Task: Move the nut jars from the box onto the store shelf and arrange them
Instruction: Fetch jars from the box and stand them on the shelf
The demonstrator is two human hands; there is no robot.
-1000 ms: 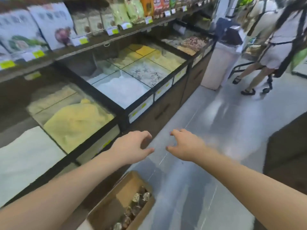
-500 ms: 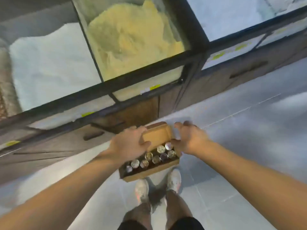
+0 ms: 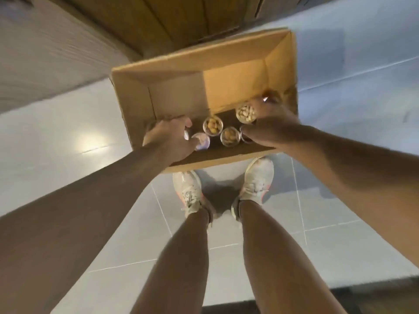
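Note:
An open cardboard box [image 3: 226, 57] sits on the floor in front of my feet. Several clear nut jars stand along its near side, seen from above: one with pale nuts [image 3: 246, 113], two with darker nuts [image 3: 212, 125] [image 3: 230, 136], and one with a shiny lid [image 3: 201, 142]. My left hand [image 3: 169, 138] reaches into the box's left end, its fingers curled down over a jar that it mostly hides. My right hand [image 3: 269, 128] is at the right end, wrapped over a jar beside the pale-nut one. The far half of the box is bare. The store shelf is out of view.
The wooden base of the display cabinet [image 3: 170, 19] stands just behind the box. My two white shoes [image 3: 189, 193] [image 3: 257, 180] touch the box's near wall. Grey floor tiles [image 3: 56, 137] spread to both sides.
My view has tilted from the shelves and bins straight down to the box. Both hands have dropped from above the box's rim into it and closed over jars.

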